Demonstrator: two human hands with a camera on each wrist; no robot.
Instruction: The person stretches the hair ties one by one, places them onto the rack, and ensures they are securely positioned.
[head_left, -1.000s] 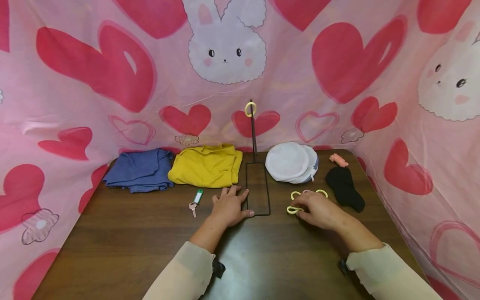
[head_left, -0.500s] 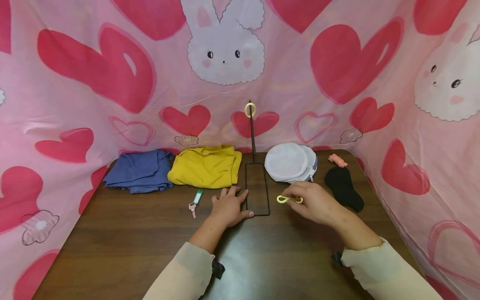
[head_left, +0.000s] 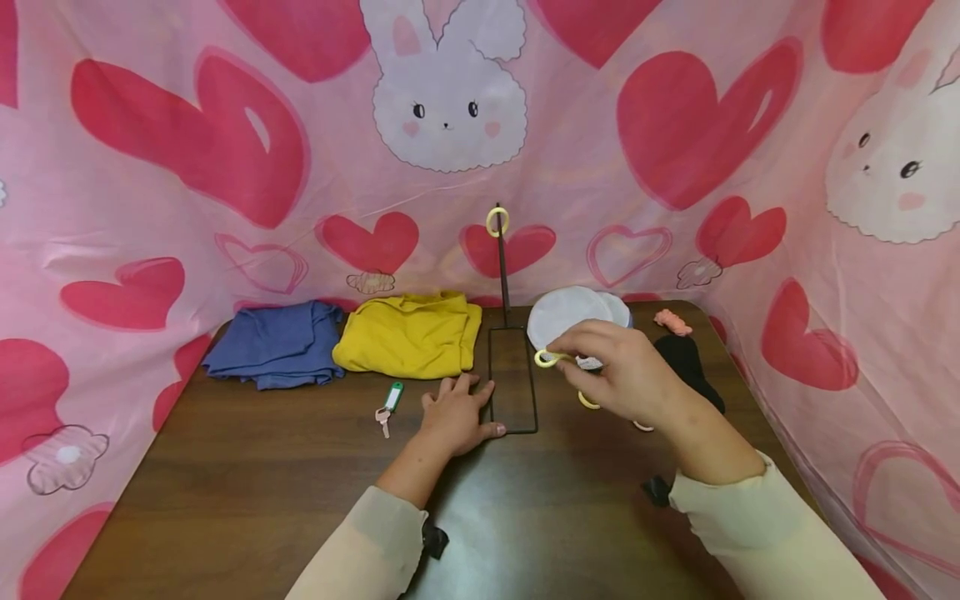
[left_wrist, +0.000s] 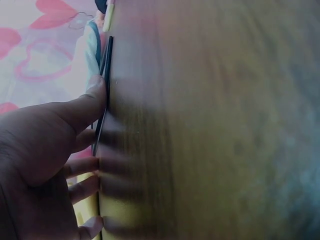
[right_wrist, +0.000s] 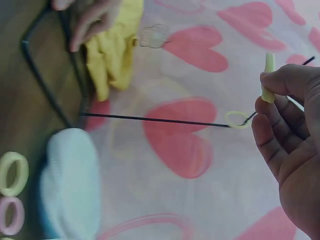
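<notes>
Yellow hair tie (head_left: 545, 359) sits pinched in the raised right hand (head_left: 626, 375), above the table near the black wire stand (head_left: 513, 379). Further left, the left hand (head_left: 456, 415) lies flat, fingers relaxed, against the stand's base. Dark wooden table (head_left: 247, 467); pink heart-print cloth (head_left: 187, 150) surrounds it.

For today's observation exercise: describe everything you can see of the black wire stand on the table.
The black wire stand is thin dark metal: a rectangular loop base lying flat on the wooden table, with one slim upright rod at its far end. A yellow ring hangs at the rod's top. The left hand rests on the table, thumb touching the base's near-left edge.
</notes>
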